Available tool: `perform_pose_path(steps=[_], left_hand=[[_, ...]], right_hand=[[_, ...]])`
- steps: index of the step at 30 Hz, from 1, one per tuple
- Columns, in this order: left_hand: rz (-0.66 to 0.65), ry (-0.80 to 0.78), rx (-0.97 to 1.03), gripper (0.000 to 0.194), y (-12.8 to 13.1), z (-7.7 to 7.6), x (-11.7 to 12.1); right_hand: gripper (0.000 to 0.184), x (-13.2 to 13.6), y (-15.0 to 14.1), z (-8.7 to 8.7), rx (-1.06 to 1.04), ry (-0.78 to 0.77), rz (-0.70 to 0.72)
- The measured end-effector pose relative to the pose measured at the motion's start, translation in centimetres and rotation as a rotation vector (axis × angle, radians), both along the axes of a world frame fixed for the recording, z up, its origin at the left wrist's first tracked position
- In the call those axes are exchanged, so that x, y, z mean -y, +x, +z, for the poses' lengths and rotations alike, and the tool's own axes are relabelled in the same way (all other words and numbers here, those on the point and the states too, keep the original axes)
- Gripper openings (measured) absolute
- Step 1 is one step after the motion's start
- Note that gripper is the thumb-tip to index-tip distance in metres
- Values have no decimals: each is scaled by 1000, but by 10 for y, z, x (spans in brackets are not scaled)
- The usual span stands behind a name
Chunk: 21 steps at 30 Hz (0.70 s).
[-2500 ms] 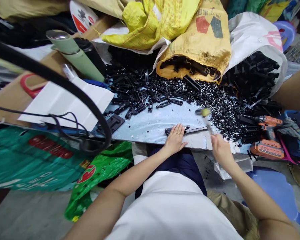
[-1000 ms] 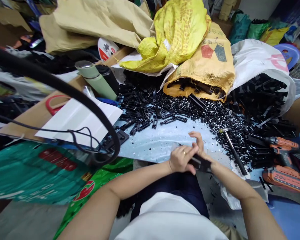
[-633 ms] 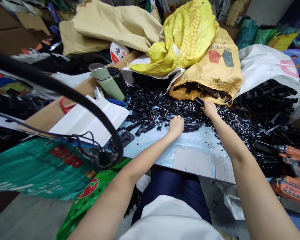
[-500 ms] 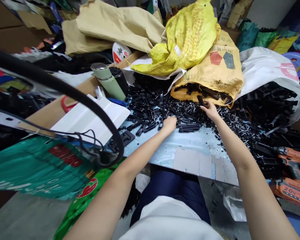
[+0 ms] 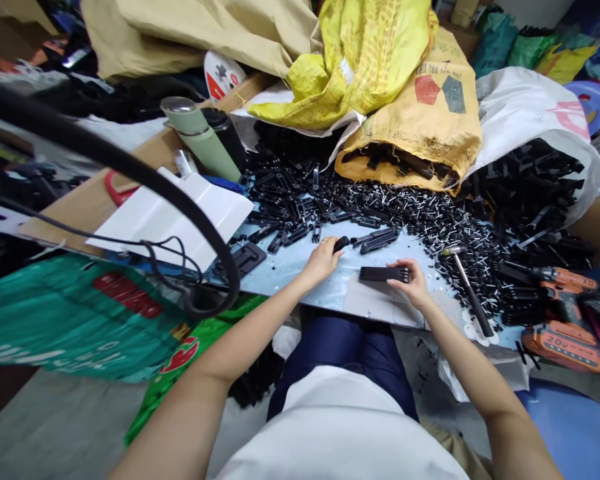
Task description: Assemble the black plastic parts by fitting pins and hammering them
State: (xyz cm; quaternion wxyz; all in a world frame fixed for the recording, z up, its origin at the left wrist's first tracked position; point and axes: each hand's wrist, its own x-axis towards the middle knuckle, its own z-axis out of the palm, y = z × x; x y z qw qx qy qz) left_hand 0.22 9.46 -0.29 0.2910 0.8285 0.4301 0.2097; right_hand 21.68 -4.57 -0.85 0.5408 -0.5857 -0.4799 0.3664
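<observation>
My right hand (image 5: 411, 283) is closed on the right end of a long black plastic part (image 5: 380, 274) with a toothed end, held low over the front of the blue worktop (image 5: 300, 283). Left of it, my left hand (image 5: 323, 259) pinches a smaller black plastic piece (image 5: 341, 244). Just beyond my hands lie a couple of long black parts (image 5: 379, 240) side by side. Behind them spreads a pile of black plastic pieces (image 5: 285, 207), mixed on the right with many small metal pins (image 5: 430, 217).
A hammer (image 5: 467, 290) lies at the right, beside an orange cordless drill (image 5: 563, 293). An orange woven sack (image 5: 415, 133) and a white sack (image 5: 523, 110) open toward the worktop. A green flask (image 5: 200, 140), a white sheet (image 5: 180, 213) and a black curved bar (image 5: 180, 200) are at the left.
My right hand has come from the orange sack's mouth toward the worktop's front with the long black part. My left hand has shifted slightly nearer, a small black piece now showing in it.
</observation>
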Motion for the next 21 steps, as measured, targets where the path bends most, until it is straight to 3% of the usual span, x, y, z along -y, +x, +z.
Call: perform_pose_path(steps=[2,5,9,13,16,21], left_hand=[[-76,-121,39,21,4,-5,13],[-191,-226,63,20,32,-8,21],[-3,-165,88,22,64,-8,8],[81,-122,111,28,49,-10,0],[119,-116,226,26,25,-16,12],[135,-317,407,32,6,-23,45]], right_hand=[[40,19,17,-2,245,-11,-6],[40,30,28,4,655,-42,82],[58,11,4,10,1028,-98,150],[52,-12,-24,7,1168,-136,165],[47,-17,-36,8,1198,-115,241],[40,-8,-43,11,1121,-114,383]])
